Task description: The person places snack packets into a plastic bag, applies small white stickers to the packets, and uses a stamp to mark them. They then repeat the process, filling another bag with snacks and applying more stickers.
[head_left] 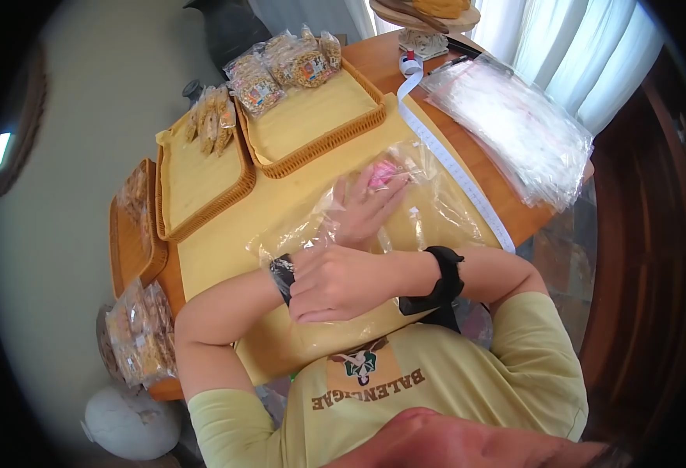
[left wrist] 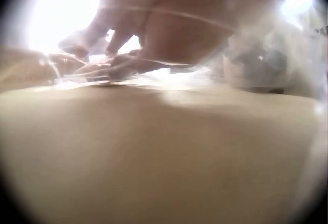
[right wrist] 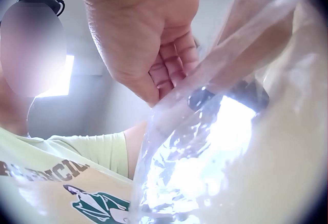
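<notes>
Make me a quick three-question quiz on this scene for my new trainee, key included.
1. Multiple choice: which hand is nearer the pink item? (a) left (b) right (c) both are equally near
2. True or false: the measuring tape is completely rolled up.
3. Count: how many trays show in the head view?

Key
1. (a). The fingers of the left hand are right at it; the right hand is farther back, by the left wrist.
2. False. A long strip is stretched out past the clear bag.
3. Three, all with packets in them.
</notes>
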Tool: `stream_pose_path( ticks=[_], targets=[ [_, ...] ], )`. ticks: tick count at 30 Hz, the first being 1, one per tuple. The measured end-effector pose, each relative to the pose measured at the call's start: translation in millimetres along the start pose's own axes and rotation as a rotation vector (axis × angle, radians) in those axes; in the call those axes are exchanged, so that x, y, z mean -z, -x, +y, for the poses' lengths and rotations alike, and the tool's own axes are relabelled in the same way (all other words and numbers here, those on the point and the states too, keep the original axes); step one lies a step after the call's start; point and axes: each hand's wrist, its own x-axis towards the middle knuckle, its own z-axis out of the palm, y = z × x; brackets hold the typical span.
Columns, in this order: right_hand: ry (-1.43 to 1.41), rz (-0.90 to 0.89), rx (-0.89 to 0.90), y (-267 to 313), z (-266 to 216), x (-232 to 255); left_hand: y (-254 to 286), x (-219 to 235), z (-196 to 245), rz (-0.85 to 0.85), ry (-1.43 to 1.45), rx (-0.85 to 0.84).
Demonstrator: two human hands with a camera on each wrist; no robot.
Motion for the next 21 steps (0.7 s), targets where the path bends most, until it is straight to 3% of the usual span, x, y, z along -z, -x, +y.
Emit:
stream_pose_path(
  ticks=[6,10,12,21],
  targets=[
    [0.022,0.055,0.079,-1.4,-2.8,2.8,-20.3,-26.5,-9.0,-0.090,-0.021,-0.151],
    [0.031,0.060,0.093,-1.7,-4.6,5.9,-11.2,-21.6,-24.0,-0.055,-0.014,-0.256],
    [0.026,0.064,0.106,-1.9,-5.2,6.6,-13.7,-11.5,-29.1,-0.149,-0.006,-0.348],
    [0.114,0.026,0.192,-3.6,-12.9,7.6,-21.8,-13.5,-34.1,-0.057,-0.269,-0.532]
  ],
)
